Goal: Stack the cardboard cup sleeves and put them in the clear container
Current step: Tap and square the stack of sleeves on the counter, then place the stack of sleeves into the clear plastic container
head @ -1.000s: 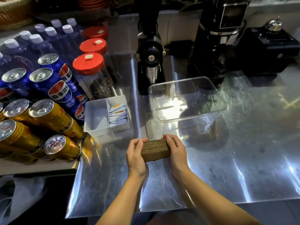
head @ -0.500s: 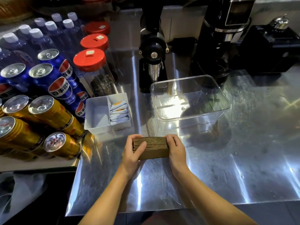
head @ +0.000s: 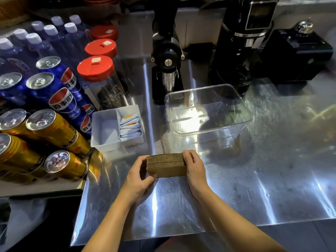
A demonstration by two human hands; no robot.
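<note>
A neat stack of brown cardboard cup sleeves (head: 166, 165) stands on edge on the steel counter, pressed between both hands. My left hand (head: 139, 176) grips its left end, thumb under the front lower corner. My right hand (head: 194, 167) clasps its right end, fingers curled over the top. The clear container (head: 240, 108) sits just beyond the stack, a little to the right, and holds nothing.
A white tray (head: 101, 128) with several sachets sits left of the container. Cans (head: 52, 124), water bottles and red-lidded jars (head: 96, 70) crowd the left. Black coffee grinders (head: 167, 57) stand behind. The steel counter (head: 272, 179) stretches right.
The stack has shifted slightly away from me, toward the container. My left hand slid lower, so its thumb now sits under the stack's front corner.
</note>
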